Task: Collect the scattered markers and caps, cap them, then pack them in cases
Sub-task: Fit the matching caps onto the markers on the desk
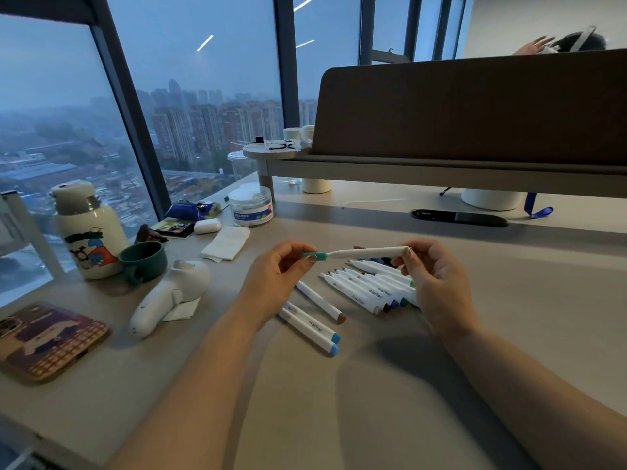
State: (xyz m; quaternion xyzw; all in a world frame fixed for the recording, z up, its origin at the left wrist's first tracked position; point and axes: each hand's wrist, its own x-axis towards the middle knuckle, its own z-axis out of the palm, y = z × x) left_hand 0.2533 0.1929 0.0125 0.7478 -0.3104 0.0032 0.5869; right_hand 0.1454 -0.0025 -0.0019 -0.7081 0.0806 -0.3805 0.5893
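Capping is the step in hand: a white marker is held level above the counter, its nib end pointing at a teal cap. The right hand pinches the marker's tail between thumb and fingers, while the left hand pinches the cap in its fingertips. Cap and nib meet end to end (whether the cap is seated or only touching cannot be told).

By the look of it, the next move calls for pressing the two together straight along the marker's axis until the cap seats, with the cap kept in line so the nib is not crushed.

Just below the held marker, a row of markers lies side by side on the counter with pointed nibs that seem bare, so most of the capping is probably yet to do. Beside the left wrist lie three more markers, two blue-ended and one brown-ended. No case can be picked out, so packing looks some way off.
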